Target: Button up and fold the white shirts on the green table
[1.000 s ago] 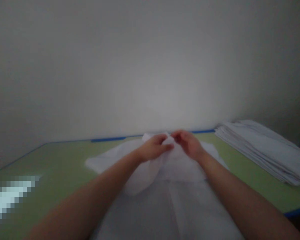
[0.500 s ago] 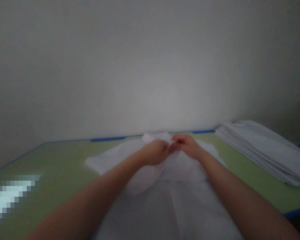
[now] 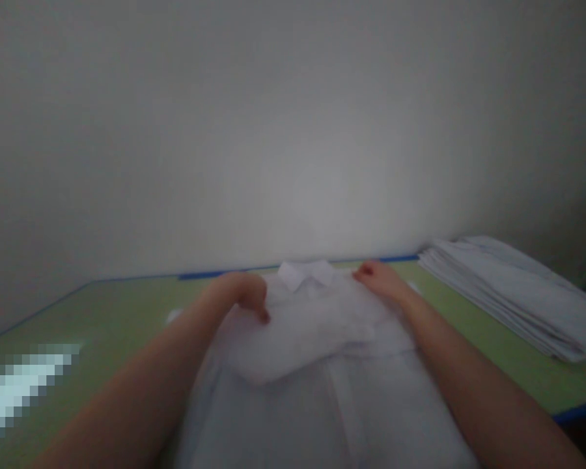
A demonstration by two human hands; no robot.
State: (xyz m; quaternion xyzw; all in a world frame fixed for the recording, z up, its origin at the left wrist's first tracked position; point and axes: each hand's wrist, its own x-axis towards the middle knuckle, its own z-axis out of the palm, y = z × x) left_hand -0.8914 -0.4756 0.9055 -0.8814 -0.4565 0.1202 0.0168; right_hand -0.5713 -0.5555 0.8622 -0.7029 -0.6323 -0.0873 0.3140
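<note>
A white collared shirt [image 3: 297, 332] lies stretched out, its collar [image 3: 306, 273] at the far end. A piece of its cloth, perhaps a sleeve, is folded across the upper part. My left hand [image 3: 247, 293] is at the left shoulder, fingers bent down and closed on the cloth; blur softens its fingertips. At the right shoulder, my right hand [image 3: 375, 277] has its fingers curled and pinched at the shirt's edge. Both forearms cover parts of the shirt's sides.
The shirt rests on a green table [image 3: 127, 326] with blue edging. To the right lies a stack of folded white cloth [image 3: 508, 293]. A pale wall [image 3: 293, 130] rises behind the table. A pixelated bright patch [image 3: 24, 391] shows at the left.
My hands have parted from near the collar, the left going left and nearer, the right slightly right. The collar now shows, and the folded cloth across the upper part looks flatter.
</note>
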